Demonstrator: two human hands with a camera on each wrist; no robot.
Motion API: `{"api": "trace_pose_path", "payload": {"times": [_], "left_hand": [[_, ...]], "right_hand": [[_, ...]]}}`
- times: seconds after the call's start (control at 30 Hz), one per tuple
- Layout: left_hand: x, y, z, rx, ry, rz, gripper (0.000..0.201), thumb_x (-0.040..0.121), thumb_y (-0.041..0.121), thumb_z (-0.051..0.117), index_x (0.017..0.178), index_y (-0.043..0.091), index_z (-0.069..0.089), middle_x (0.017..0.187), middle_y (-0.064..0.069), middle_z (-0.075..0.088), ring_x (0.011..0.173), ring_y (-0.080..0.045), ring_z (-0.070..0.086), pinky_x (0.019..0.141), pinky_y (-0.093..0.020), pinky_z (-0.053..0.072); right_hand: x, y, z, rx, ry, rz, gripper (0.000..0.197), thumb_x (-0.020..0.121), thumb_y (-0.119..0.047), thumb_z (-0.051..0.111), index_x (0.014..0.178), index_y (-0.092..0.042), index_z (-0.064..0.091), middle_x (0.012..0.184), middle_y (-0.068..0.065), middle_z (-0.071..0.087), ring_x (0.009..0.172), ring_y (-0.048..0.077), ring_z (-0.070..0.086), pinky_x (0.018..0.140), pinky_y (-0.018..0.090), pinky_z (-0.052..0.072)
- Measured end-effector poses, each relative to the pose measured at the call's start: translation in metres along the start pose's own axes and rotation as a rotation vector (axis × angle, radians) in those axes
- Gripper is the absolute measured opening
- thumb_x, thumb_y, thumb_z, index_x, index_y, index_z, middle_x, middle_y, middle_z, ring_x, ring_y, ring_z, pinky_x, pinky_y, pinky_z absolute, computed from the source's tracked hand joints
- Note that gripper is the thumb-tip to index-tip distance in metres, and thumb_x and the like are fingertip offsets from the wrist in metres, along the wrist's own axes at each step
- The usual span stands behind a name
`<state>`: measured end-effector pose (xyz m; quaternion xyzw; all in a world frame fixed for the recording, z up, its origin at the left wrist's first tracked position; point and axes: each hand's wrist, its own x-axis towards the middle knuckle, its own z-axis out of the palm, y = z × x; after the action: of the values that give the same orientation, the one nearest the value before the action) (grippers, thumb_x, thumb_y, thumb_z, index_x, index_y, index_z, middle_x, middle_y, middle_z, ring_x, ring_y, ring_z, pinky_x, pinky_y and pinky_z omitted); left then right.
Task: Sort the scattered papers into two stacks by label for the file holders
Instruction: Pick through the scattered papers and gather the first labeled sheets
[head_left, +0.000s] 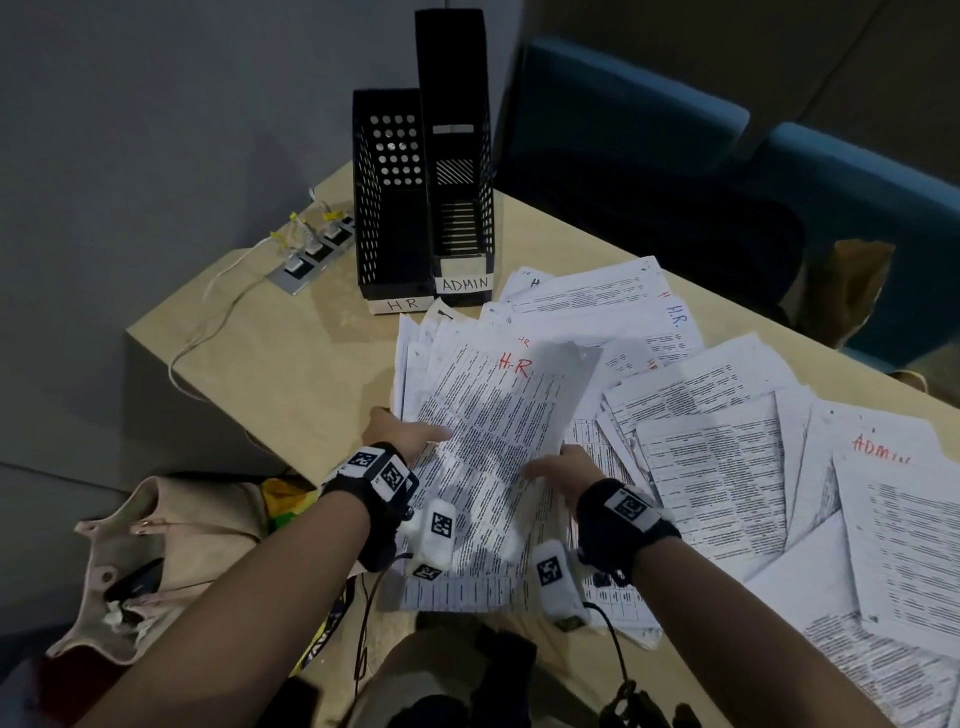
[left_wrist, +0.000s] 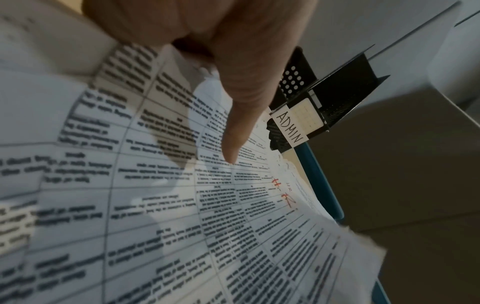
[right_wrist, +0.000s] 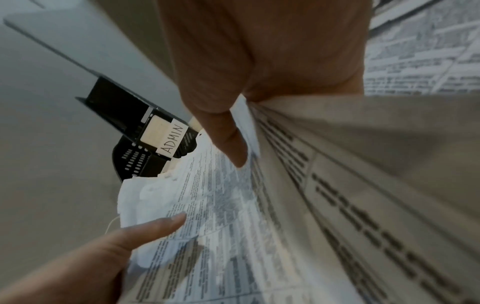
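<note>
We are pinching the right edge of an H.R. sheet with our right hand, the thumb lying on top of the paper and the other fingers curled out of sight beneath it. Our left hand is lying on the sheet's left side with its fingers stretched nearly straight, pressing down on the print and not closing round anything. Between the two hands the sheet is bowing upward, its red label showing near the far edge.

Under it we are building what looks like the H.R. stack, ragged and fanned just in front of the HR holder and the ADMIN holder, which are standing side by side at the far end of the table. To the right, unsorted papers are overlapping in a loose spread, an ADMIN sheet among them.

The risks, as we are judging them: the stack is touching the unsorted spread, so squaring it may drag in stray sheets; the pinch may be catching more than one page, hiding a wrong label; and the near corners are overhanging the table edge, so a careless push could spill them.
</note>
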<state>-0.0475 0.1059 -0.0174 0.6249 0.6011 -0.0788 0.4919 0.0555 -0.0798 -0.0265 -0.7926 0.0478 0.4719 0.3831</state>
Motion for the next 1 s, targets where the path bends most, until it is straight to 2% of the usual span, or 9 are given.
{"api": "trace_pose_path", "payload": {"times": [0.2,0.3,0.43,0.57,0.63,0.73,0.8,0.93,1.0], "left_hand": [[0.002,-0.002,-0.008,0.030,-0.053,0.029,0.091,0.065,0.038,0.088,0.133,0.000,0.040,0.123,-0.016,0.055,0.098,-0.032,0.055,0.073,-0.038,0.046],[0.001,-0.001,-0.010,0.002,-0.047,0.028,0.114,0.063,0.040,0.089,0.146,0.000,0.022,0.139,-0.020,0.044,0.118,-0.037,0.051,0.080,-0.038,0.046],[-0.004,0.002,-0.012,0.056,0.012,0.094,0.121,0.055,0.055,0.088,0.144,0.005,0.023,0.146,-0.018,0.037,0.130,-0.039,0.042,0.103,-0.049,0.043],[-0.014,0.010,-0.013,0.179,0.088,0.192,0.131,0.048,0.073,0.080,0.147,0.006,0.026,0.151,-0.019,0.031,0.137,-0.039,0.031,0.111,-0.055,0.030],[-0.021,0.019,-0.011,0.052,-0.025,0.353,0.124,0.047,0.070,0.083,0.145,0.012,0.034,0.150,-0.013,0.039,0.137,-0.034,0.037,0.111,-0.054,0.032],[-0.044,0.038,-0.004,-0.245,-0.310,0.514,0.070,0.068,0.028,0.086,0.129,0.013,0.055,0.125,-0.002,0.065,0.117,-0.018,0.061,0.105,-0.041,0.045],[-0.058,0.056,0.002,-0.312,-0.387,0.563,0.048,0.072,0.029,0.083,0.116,0.023,0.063,0.120,0.002,0.068,0.111,-0.011,0.063,0.103,-0.037,0.044],[-0.060,0.080,0.008,-0.349,-0.595,0.502,0.096,0.057,0.063,0.083,0.139,0.026,0.049,0.134,0.010,0.058,0.127,-0.011,0.047,0.114,-0.047,0.026],[-0.051,0.082,0.013,-0.389,-0.679,0.490,0.089,0.061,0.061,0.082,0.138,0.028,0.051,0.136,0.006,0.058,0.133,-0.017,0.046,0.114,-0.049,0.026]], "right_hand": [[-0.009,-0.015,0.016,0.083,-0.047,0.016,0.017,0.081,0.003,0.066,0.093,0.007,0.055,0.074,0.012,0.059,0.060,0.024,0.059,0.065,0.038,0.057],[-0.016,-0.020,0.015,-0.083,0.056,-0.105,0.004,0.086,0.000,0.060,0.086,0.003,0.057,0.076,0.009,0.058,0.062,0.020,0.056,0.051,0.026,0.049],[-0.025,-0.023,-0.016,-0.100,0.150,-0.319,0.012,0.086,0.001,0.056,0.094,-0.001,0.065,0.090,0.019,0.068,0.083,0.032,0.066,0.076,0.043,0.058],[-0.039,-0.029,-0.065,0.040,0.224,-0.391,0.008,0.084,-0.003,0.066,0.085,-0.010,0.065,0.092,0.020,0.069,0.088,0.037,0.067,0.081,0.052,0.056],[-0.046,-0.029,-0.086,0.097,0.250,-0.418,0.013,0.082,0.001,0.066,0.087,-0.011,0.067,0.092,0.019,0.069,0.090,0.037,0.066,0.084,0.057,0.054],[-0.056,-0.028,-0.108,0.192,0.226,-0.483,0.021,0.082,0.007,0.064,0.085,-0.013,0.068,0.096,0.021,0.068,0.093,0.039,0.065,0.090,0.060,0.050],[-0.064,-0.030,-0.115,0.213,0.204,-0.530,0.024,0.082,0.009,0.063,0.086,-0.015,0.068,0.098,0.021,0.068,0.096,0.041,0.065,0.091,0.058,0.050],[-0.086,-0.035,-0.127,0.250,0.182,-0.628,0.024,0.085,0.012,0.057,0.089,-0.011,0.064,0.092,0.012,0.067,0.085,0.029,0.064,0.086,0.048,0.052],[-0.095,-0.039,-0.134,0.192,0.165,-0.666,0.018,0.087,0.007,0.056,0.092,-0.009,0.062,0.097,0.016,0.066,0.087,0.027,0.066,0.082,0.046,0.054]]}}
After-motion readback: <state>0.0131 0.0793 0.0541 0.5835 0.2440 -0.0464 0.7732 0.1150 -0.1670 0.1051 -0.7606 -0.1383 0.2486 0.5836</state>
